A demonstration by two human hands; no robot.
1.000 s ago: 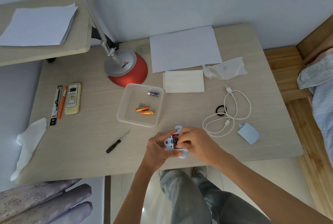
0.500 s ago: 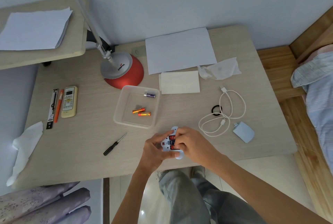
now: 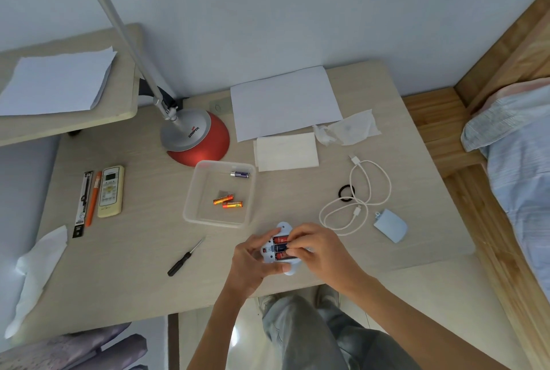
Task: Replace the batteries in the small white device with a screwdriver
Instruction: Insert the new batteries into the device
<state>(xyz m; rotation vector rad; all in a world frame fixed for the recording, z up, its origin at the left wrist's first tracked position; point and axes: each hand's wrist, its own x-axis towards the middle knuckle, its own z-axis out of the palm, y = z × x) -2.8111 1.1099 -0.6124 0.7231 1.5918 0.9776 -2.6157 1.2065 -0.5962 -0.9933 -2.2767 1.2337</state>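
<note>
Left hand (image 3: 251,259) wrapped round the device (image 3: 278,249), thumb on top edge, fingers under: firm grip, held at the near desk (image 3: 125,274) edge. Right hand (image 3: 317,247) closed in a fingertip pinch over the open bay, on the cells (image 3: 281,248); exact cell under the pinch hidden by the fingers. Three cells visible in the bay, stacked near to far, long axes running left-right. Cover off; cover itself not identified.

Key relation: pinch sits at the right ends of the cells, so any push or lift goes along that left-right axis, against the left hand's hold. Right hand clearly the working one.

Screwdriver (image 3: 185,258) lying free left of the left hand, nearer that hand, tip pointing up-right toward the tray (image 3: 190,209). Tray just beyond the device, holding two orange cells (image 3: 227,202) and one purple (image 3: 240,174).

Probably seating or pulling cells; cannot tell which set is new. Risk: cell springing out at the desk edge onto the floor.

Desk: pale wood laminate, flat. Lamp (image 3: 198,139), papers (image 3: 284,103), remote (image 3: 110,191), cable (image 3: 357,197) well clear. Bed to the right.
</note>
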